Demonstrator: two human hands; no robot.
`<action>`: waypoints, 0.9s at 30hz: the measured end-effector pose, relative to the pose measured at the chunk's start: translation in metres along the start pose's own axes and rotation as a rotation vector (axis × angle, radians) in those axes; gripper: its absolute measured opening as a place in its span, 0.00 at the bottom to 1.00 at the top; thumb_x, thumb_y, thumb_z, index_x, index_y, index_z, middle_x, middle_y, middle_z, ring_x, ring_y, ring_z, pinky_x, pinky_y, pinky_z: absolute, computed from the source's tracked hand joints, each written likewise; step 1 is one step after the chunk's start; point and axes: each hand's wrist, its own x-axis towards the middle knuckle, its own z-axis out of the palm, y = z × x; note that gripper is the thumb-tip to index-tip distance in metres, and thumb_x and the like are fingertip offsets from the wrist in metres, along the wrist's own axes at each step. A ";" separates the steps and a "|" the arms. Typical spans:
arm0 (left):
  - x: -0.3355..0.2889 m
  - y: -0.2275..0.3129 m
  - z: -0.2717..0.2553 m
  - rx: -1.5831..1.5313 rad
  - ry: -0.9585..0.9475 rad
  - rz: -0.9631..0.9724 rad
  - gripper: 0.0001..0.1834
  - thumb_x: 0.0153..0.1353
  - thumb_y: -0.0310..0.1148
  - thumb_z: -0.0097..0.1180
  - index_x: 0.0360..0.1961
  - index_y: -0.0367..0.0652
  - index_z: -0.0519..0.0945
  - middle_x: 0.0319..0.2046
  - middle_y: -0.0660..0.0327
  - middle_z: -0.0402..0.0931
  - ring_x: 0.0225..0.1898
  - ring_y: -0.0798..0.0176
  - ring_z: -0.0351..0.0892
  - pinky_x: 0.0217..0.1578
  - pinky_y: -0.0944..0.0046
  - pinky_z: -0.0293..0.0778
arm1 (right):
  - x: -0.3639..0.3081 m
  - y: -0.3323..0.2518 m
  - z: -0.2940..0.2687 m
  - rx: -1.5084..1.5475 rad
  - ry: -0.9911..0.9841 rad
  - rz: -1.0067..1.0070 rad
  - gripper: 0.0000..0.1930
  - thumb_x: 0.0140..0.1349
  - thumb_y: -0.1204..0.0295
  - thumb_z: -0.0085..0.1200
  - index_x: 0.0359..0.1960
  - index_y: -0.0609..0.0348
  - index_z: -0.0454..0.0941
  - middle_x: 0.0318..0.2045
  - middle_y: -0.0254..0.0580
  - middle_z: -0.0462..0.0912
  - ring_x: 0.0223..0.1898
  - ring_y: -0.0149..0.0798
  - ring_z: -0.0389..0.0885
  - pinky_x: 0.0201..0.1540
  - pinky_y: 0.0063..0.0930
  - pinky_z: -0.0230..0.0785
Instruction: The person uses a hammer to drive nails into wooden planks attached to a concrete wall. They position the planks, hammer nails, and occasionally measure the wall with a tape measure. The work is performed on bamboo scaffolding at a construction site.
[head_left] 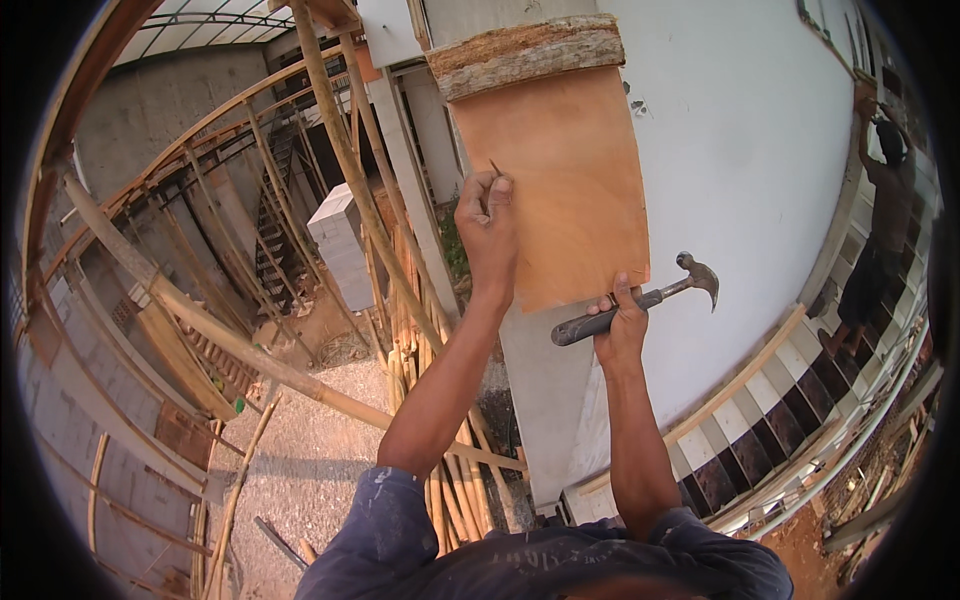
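Pinching a nail against the plywood sheet at upper centre, the left hand steadies it; the right hand grips a claw hammer below while bracing the sheet's lower edge.

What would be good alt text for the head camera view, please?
A person's left hand pinches a nail against a plywood sheet on a white wall, while the right hand holds a claw hammer. Bamboo scaffolding poles stand left; another person works far right.

Smooth matt plywood sheet, rough bark-edged timber, metal hammer head
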 end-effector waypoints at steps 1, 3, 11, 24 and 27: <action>0.003 0.002 0.001 0.102 -0.046 0.047 0.12 0.72 0.38 0.55 0.38 0.38 0.78 0.37 0.64 0.73 0.39 0.71 0.71 0.47 0.70 0.66 | 0.001 -0.001 0.004 0.046 0.008 0.012 0.18 0.68 0.62 0.60 0.53 0.55 0.69 0.31 0.32 0.72 0.23 0.27 0.70 0.26 0.27 0.71; 0.007 0.008 0.001 0.283 -0.069 0.160 0.14 0.71 0.40 0.55 0.39 0.37 0.78 0.41 0.61 0.74 0.40 0.68 0.73 0.48 0.70 0.66 | 0.003 0.000 0.012 0.138 0.039 0.024 0.14 0.69 0.63 0.59 0.50 0.52 0.71 0.27 0.28 0.67 0.23 0.26 0.68 0.26 0.27 0.70; 0.003 0.048 -0.023 0.510 0.036 0.380 0.06 0.65 0.27 0.59 0.42 0.38 0.82 0.39 0.52 0.80 0.41 0.59 0.80 0.42 0.60 0.74 | 0.013 0.011 0.029 0.224 0.116 -0.105 0.15 0.70 0.66 0.57 0.54 0.48 0.68 0.27 0.27 0.68 0.22 0.26 0.68 0.23 0.28 0.70; 0.018 0.060 -0.015 0.443 -0.548 0.421 0.11 0.65 0.22 0.57 0.47 0.33 0.84 0.39 0.54 0.86 0.41 0.66 0.86 0.31 0.71 0.80 | 0.020 0.038 0.049 0.257 0.173 -0.126 0.32 0.68 0.70 0.58 0.70 0.50 0.56 0.30 0.32 0.72 0.22 0.27 0.70 0.22 0.29 0.72; 0.028 0.052 -0.005 0.455 -0.627 0.301 0.08 0.63 0.22 0.60 0.42 0.32 0.85 0.38 0.55 0.85 0.37 0.68 0.84 0.30 0.71 0.79 | 0.025 0.044 0.047 0.271 0.143 -0.125 0.30 0.68 0.69 0.59 0.69 0.52 0.59 0.31 0.33 0.73 0.22 0.27 0.70 0.23 0.28 0.72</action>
